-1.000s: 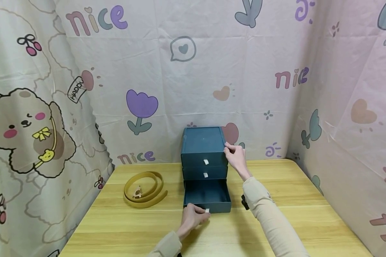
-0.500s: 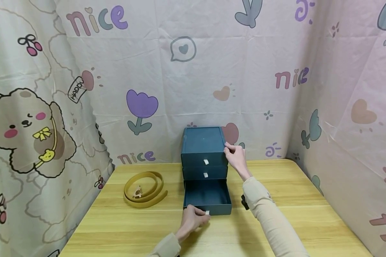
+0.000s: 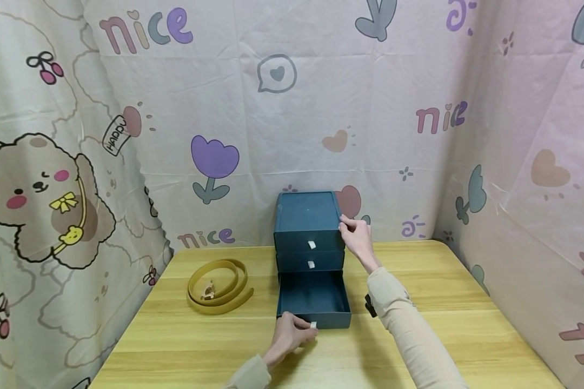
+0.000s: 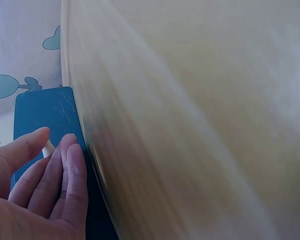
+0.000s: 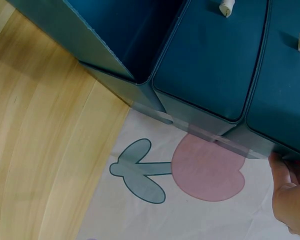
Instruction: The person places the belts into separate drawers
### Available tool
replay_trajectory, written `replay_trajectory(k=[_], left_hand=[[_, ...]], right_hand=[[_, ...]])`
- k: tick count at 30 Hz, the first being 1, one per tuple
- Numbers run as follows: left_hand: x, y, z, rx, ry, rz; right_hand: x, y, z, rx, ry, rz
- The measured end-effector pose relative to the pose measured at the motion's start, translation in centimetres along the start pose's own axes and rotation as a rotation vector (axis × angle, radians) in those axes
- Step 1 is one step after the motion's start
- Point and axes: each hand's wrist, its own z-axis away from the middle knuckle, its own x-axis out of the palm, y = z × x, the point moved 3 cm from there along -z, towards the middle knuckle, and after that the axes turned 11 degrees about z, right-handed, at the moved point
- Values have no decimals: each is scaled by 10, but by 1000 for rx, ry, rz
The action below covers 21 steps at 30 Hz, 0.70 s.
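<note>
A dark teal three-drawer box (image 3: 307,212) stands at the back of the table. Its bottom drawer (image 3: 316,297) is pulled far out, and the inside that shows holds nothing. My left hand (image 3: 290,337) pinches the white pull tab (image 3: 313,325) on that drawer's front; in the left wrist view the tab (image 4: 48,148) sits between thumb and fingers. My right hand (image 3: 357,236) grips the upper right edge of the box, its fingertips partly hidden behind the side in the right wrist view. The top drawer (image 3: 292,241) and middle drawer (image 3: 292,262) are pushed in.
A coiled mustard-yellow belt (image 3: 219,310) with a gold buckle (image 3: 207,292) lies on the wooden table (image 3: 175,346), left of the box. A printed cloth (image 3: 292,119) hangs behind the table and along both sides.
The bottom drawer has slid slightly farther out toward me, with my left hand moving along on its tab. My right hand stays on the box's edge.
</note>
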Motion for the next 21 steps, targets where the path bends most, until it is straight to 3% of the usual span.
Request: replay_trajectory(k=[21], left_hand=[[0,0,11,0,-29,12]], right_hand=[[-1,-2,1,-2,4,16]])
